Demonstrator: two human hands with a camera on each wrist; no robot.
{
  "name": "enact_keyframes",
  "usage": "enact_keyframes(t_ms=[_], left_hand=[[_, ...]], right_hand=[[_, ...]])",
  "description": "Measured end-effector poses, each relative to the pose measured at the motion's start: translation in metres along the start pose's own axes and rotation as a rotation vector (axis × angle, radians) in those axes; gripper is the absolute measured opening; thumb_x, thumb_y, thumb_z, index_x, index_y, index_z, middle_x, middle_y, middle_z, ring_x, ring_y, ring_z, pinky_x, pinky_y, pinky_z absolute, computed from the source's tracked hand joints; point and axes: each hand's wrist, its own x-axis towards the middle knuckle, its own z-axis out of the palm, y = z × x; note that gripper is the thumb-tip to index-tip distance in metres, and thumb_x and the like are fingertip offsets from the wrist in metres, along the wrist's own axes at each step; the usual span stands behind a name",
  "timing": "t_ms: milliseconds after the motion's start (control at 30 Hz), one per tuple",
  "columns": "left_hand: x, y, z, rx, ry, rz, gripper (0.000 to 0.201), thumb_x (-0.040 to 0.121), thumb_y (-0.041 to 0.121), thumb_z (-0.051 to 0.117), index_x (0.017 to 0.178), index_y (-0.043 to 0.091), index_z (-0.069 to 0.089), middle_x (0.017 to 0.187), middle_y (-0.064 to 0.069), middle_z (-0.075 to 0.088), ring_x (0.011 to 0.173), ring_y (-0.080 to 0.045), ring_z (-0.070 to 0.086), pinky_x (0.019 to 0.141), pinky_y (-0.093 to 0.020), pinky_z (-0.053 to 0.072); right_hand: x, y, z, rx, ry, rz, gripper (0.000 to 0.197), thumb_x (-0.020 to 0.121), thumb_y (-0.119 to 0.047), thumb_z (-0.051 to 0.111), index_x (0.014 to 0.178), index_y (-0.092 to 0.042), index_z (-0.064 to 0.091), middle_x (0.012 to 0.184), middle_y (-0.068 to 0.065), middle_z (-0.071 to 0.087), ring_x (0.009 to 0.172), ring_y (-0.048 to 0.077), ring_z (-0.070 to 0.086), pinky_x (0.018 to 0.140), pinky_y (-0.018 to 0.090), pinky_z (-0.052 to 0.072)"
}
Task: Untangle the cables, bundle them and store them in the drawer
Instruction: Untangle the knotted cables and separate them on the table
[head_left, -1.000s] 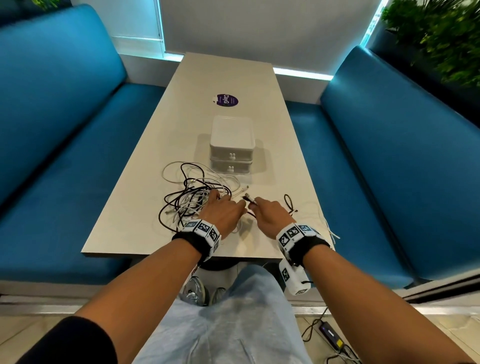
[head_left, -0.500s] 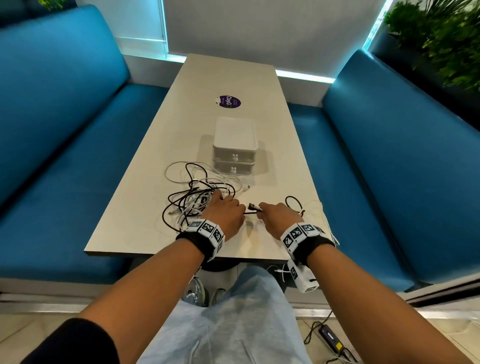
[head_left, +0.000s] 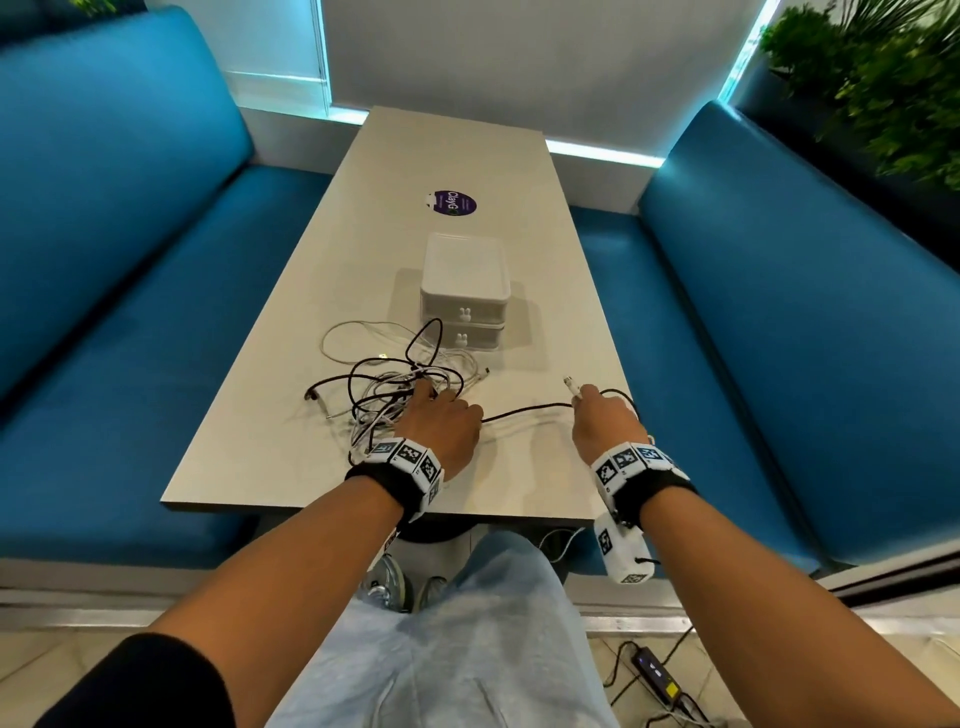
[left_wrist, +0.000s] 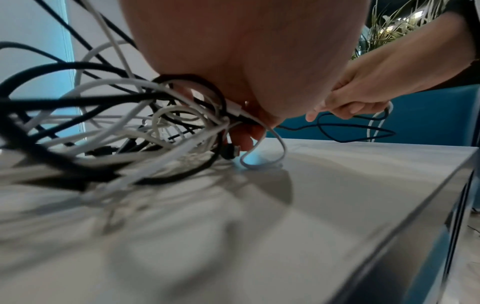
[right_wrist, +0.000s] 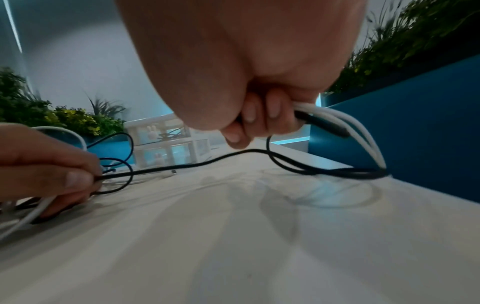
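right hand grips a black cable plus a white cable, drawing them sideways, probably to free them. left hand pinches strands, pinning the tangle to the tabletop as an anchor. drawer box sits just behind, shut. the purple sticker reads "clayg".

**Black cable stretched between 2 hands**

We see the drawer unit, 2 drawers shut, on the table. Just in front of it lies the cable tangle, our left hand resting on it. Right of the tangle, our right hand pinches a black cable and a white plug.
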Motion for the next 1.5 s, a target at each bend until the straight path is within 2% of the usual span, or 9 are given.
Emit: enact_keyframes(t_ms=[100,200,367,633,767,900,1100,1333,1500], left_hand=[[0.0,-0.001,-0.003,-0.013,0.0,-0.021,0.023,0.098,0.027,0.038,0.098,0.02,0.061,0.09,0.001,0.069,0.1,-0.026,0.057,0.1,-0.049,0.024],[0.002,0.003,-0.004,-0.017,-0.018,-0.034,0.021,0.096,0.025,0.039,0.098,0.021,0.06,0.089,0.001,0.068,0.098,-0.027,0.057,0.098,-0.051,0.024],[0.003,0.007,-0.005,-0.032,-0.05,-0.035,0.026,0.09,0.02,0.039,0.098,0.025,0.063,0.092,0.004,0.068,0.1,-0.024,0.056,0.098,-0.053,0.023],[-0.002,0.007,-0.004,-0.016,0.005,0.008,0.029,0.098,0.03,0.037,0.102,0.022,0.065,0.102,0.002,0.067,0.105,-0.023,0.057,0.1,-0.051,0.024],[-0.002,0.001,-0.002,-0.055,0.008,-0.015,0.037,0.1,0.04,0.033,0.105,0.021,0.064,0.107,0.001,0.066,0.111,-0.022,0.053,0.1,-0.05,0.023],[-0.004,-0.003,0.0,-0.078,0.039,-0.027,0.032,0.099,0.036,0.035,0.105,0.023,0.063,0.107,0.003,0.066,0.113,-0.021,0.053,0.105,-0.049,0.027],[-0.003,0.004,-0.005,-0.078,0.11,-0.031,0.023,0.096,0.032,0.041,0.097,0.024,0.062,0.098,0.005,0.067,0.101,-0.02,0.059,0.106,-0.048,0.021],[0.001,0.001,-0.007,-0.027,0.172,0.049,0.027,0.092,0.034,0.048,0.096,0.022,0.072,0.119,0.005,0.063,0.127,-0.02,0.044,0.106,-0.049,0.019],[-0.003,-0.012,-0.007,0.052,0.099,0.05,0.02,0.088,0.03,0.052,0.1,0.024,0.067,0.105,0.005,0.067,0.122,-0.02,0.047,0.113,-0.055,0.017]], right_hand=[[-0.004,-0.02,0.003,0.087,0.028,-0.041,0.033,0.104,-0.032,0.028,0.116,-0.009,0.049,0.102,0.019,0.062,0.09,0.04,0.061,0.067,0.037,0.041],[-0.01,-0.039,0.009,0.18,0.007,-0.201,0.033,0.104,-0.035,0.029,0.113,-0.012,0.05,0.093,0.02,0.065,0.083,0.041,0.063,0.065,0.039,0.047],[-0.019,-0.06,0.027,0.206,-0.177,-0.422,0.028,0.104,-0.033,0.033,0.109,-0.013,0.052,0.097,0.018,0.067,0.09,0.038,0.061,0.076,0.043,0.049],[-0.017,-0.055,0.031,0.111,-0.23,-0.352,0.026,0.101,-0.037,0.036,0.102,-0.021,0.057,0.094,0.011,0.066,0.088,0.033,0.062,0.078,0.043,0.052],[-0.016,-0.041,0.024,0.029,-0.246,-0.304,0.018,0.098,-0.027,0.039,0.101,-0.025,0.056,0.093,0.008,0.062,0.088,0.031,0.061,0.075,0.038,0.051],[-0.009,-0.019,0.008,-0.086,-0.212,-0.248,0.021,0.098,-0.022,0.038,0.108,-0.027,0.055,0.098,0.006,0.062,0.084,0.027,0.06,0.07,0.035,0.049],[-0.006,0.002,-0.006,-0.141,-0.183,-0.16,0.024,0.096,-0.017,0.037,0.109,-0.027,0.054,0.088,0.004,0.057,0.075,0.026,0.06,0.064,0.034,0.047],[-0.002,0.002,-0.002,-0.169,-0.163,-0.112,0.029,0.098,-0.018,0.035,0.119,-0.027,0.054,0.079,0.001,0.053,0.072,0.026,0.06,0.059,0.031,0.043],[-0.002,0.009,-0.001,-0.178,-0.154,-0.101,0.035,0.099,-0.018,0.033,0.127,-0.032,0.05,0.086,0.004,0.056,0.073,0.026,0.059,0.065,0.033,0.048]])
